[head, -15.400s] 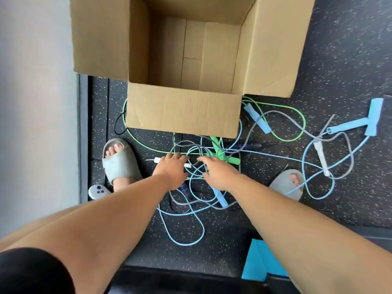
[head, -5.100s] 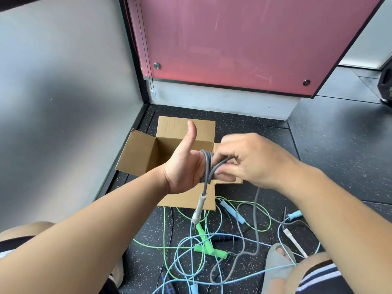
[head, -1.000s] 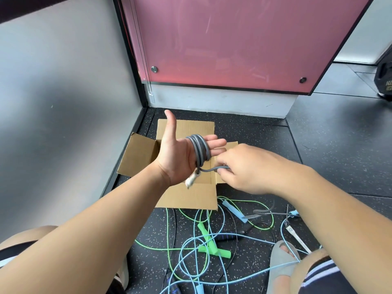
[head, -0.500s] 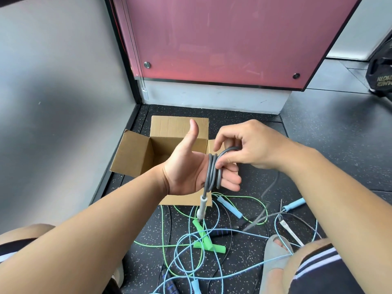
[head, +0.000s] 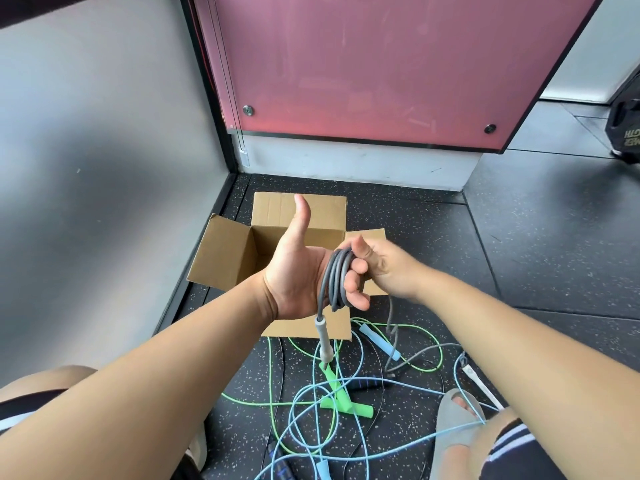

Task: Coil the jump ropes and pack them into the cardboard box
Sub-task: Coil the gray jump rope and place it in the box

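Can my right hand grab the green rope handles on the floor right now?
Probably not yet: the right hand pinches the grey jump rope coiled round the left hand. The green plastic handles lie mostly exposed.

The only writing I can spot is pale lettering, two lines of capitals, on a black object at the floor's far right edge. It looks mirrored and is cut off, so I cannot read it.
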